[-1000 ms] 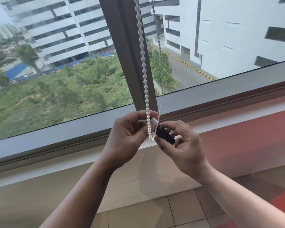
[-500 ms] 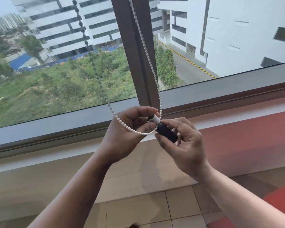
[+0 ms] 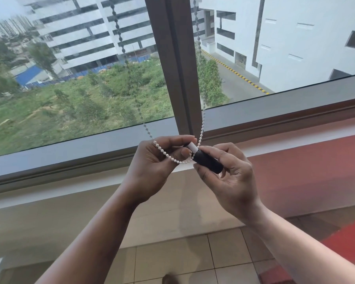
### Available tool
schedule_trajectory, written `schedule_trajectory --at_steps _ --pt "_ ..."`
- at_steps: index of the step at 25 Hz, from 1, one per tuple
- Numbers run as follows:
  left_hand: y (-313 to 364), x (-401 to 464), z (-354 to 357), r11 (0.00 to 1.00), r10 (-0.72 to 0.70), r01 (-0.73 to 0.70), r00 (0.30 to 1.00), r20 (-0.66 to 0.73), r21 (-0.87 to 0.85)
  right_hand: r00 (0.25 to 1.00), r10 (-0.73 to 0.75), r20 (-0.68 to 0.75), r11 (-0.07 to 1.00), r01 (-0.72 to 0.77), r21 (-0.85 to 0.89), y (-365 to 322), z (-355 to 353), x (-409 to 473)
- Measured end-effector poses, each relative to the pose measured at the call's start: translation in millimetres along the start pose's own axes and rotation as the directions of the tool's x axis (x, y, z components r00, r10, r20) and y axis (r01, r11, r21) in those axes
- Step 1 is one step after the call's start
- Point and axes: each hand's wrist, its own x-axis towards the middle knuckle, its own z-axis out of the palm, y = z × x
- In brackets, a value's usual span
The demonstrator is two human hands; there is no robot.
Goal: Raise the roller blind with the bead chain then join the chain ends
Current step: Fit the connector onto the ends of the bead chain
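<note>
A white bead chain [image 3: 202,119] hangs in two strands in front of the window. One strand runs down past the brown mullion [image 3: 176,64]; the other slants in from the upper left. Both meet between my hands, where the chain sags in a short loop. My left hand [image 3: 152,167] pinches the chain and the white cap [image 3: 192,147] of a small connector. My right hand [image 3: 232,179] grips the connector's black barrel [image 3: 208,163] between thumb and fingers. The roller blind itself is out of view.
The grey window frame [image 3: 275,107] and a pale sill run across the view just behind my hands. Below are a beige and red wall and a tiled floor [image 3: 193,259]. Buildings and greenery show through the glass.
The left strand has swung out further to the left and the loop between my hands has widened. My hands stay together at the connector.
</note>
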Motion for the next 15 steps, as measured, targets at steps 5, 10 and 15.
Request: schedule_trajectory --at_steps 5,10,15 --pt "-3.8 -2.4 4.9 0.999 -0.033 0.032 0.999 -0.007 -0.028 1.0 -0.009 -0.011 0.999 0.009 -0.039 1.7 -3.3 -3.4" --pt "-7.0 -1.8 2.0 0.997 -0.045 0.047 0.998 0.037 -0.057 1.0 -0.019 -0.002 0.999 0.019 -0.038 0.4 -5.8 -3.5" --pt "-13.7 -2.0 0.2 0.991 -0.071 0.071 0.997 0.001 -0.116 0.998 -0.058 -0.014 0.993 0.056 -0.101 -1.8 -4.6 -1.1"
